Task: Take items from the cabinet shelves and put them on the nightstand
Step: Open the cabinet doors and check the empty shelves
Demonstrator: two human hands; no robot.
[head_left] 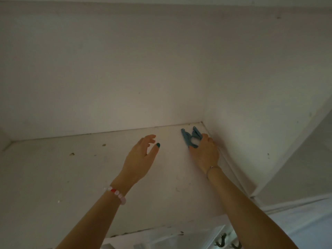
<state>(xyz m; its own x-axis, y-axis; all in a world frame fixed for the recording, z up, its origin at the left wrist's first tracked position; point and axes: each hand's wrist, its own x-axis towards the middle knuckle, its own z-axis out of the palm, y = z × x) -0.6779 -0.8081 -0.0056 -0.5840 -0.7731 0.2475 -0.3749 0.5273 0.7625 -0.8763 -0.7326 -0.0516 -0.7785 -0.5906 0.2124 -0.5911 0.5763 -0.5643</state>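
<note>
A blue plastic clip [190, 137] lies in the back right corner of a white cabinet shelf [71, 177]. My right hand [205, 152] is closed around its near end, with the clip's two jaws sticking out past my fingers toward the back wall. My left hand [142, 157] hovers over the shelf to the left of the clip, fingers spread and holding nothing. A bead bracelet sits on my left wrist and a thin chain on my right. The nightstand is not in view.
The shelf is enclosed by a white back wall [125, 78] and a right side wall [260, 96]. Small dark stains [72, 154] mark the shelf at the left. Below the shelf's front edge, dark metal hooks [221, 242] hang at the bottom right.
</note>
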